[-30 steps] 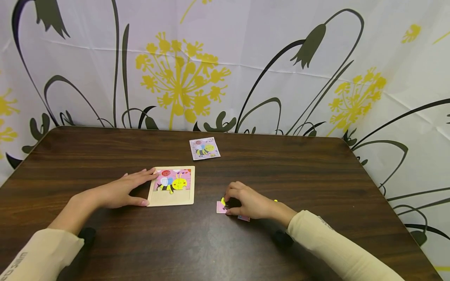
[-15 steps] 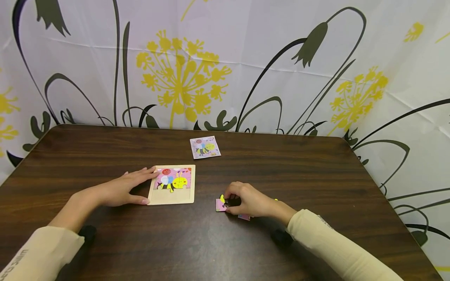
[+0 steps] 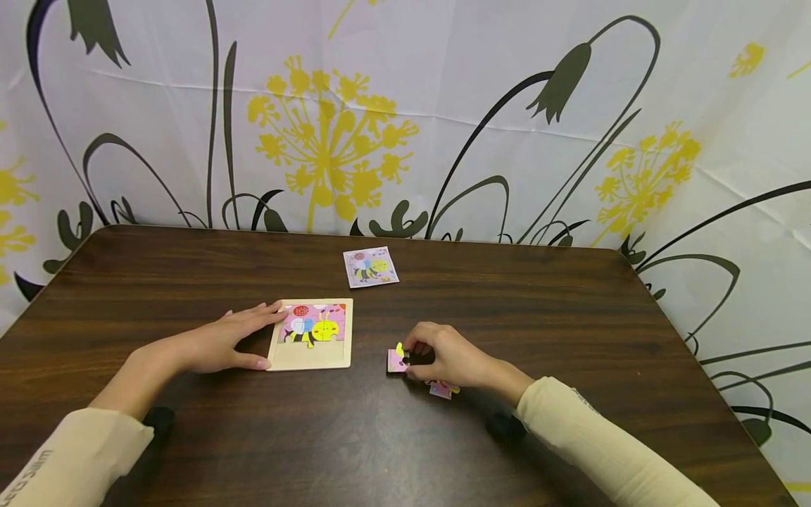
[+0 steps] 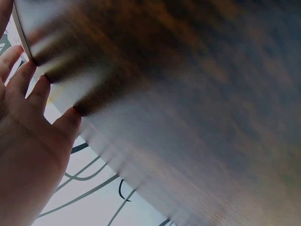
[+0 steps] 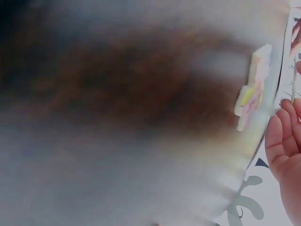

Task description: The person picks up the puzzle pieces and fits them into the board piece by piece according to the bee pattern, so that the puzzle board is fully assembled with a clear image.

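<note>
In the head view, my left hand [image 3: 218, 343] rests at the left side of a wooden puzzle tray [image 3: 348, 334], thumb at its near corner and straight fingers at its far corner. Bee picture pieces [image 3: 323, 329] fill the tray's upper part; its lower strip shows bare wood. My right hand [image 3: 455, 359] pinches a pink and yellow puzzle piece [image 3: 395, 361] between thumb and fingers, to the right of the tray. A loose pink puzzle piece [image 3: 441, 390] lies under that hand. In the right wrist view, loose puzzle pieces [image 5: 254, 89] sit on the table beside the hand.
A square card [image 3: 371, 267] with the same bee picture lies on the dark wooden table [image 3: 507, 296], beyond the tray. Behind the table's far edge hangs a white cloth [image 3: 469, 63] printed with flowers.
My right hand has risen slightly with the pinched puzzle piece, moving a little away from me. More of the loose piece beneath it now shows. The left hand stays at the tray.
</note>
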`<act>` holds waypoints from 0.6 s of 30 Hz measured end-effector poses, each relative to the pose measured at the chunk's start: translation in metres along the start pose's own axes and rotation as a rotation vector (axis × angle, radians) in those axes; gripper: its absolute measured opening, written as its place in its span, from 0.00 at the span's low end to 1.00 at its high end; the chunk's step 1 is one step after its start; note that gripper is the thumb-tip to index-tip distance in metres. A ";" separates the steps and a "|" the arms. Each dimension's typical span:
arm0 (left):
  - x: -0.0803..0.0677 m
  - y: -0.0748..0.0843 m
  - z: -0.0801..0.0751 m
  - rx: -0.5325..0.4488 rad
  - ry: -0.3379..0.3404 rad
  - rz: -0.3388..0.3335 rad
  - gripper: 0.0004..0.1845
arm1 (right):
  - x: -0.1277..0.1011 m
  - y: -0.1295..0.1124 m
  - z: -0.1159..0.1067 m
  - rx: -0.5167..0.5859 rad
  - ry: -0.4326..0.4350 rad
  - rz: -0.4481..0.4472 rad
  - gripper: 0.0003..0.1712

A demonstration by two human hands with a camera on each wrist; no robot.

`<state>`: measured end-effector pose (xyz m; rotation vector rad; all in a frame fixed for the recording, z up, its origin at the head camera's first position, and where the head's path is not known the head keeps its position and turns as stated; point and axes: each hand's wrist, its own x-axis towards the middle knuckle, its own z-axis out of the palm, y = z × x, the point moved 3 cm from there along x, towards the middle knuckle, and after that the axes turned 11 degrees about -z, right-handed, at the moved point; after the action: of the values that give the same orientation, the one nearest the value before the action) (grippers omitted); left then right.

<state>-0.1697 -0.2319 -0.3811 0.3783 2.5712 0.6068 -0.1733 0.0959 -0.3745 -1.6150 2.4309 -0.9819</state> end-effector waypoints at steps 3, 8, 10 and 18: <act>0.000 0.000 0.000 0.003 -0.001 0.001 0.48 | 0.001 0.000 -0.003 -0.006 0.018 -0.009 0.14; 0.001 0.001 0.001 0.002 -0.005 -0.003 0.48 | 0.006 0.000 -0.007 -0.023 0.026 -0.012 0.15; 0.001 0.001 0.001 -0.001 -0.004 -0.002 0.48 | 0.009 0.000 -0.008 -0.036 0.029 -0.015 0.14; 0.001 -0.001 0.001 0.003 0.003 -0.002 0.48 | 0.026 0.000 -0.007 -0.036 0.074 -0.042 0.13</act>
<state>-0.1701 -0.2320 -0.3825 0.3765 2.5752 0.6035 -0.1874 0.0769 -0.3615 -1.6773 2.4855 -1.0289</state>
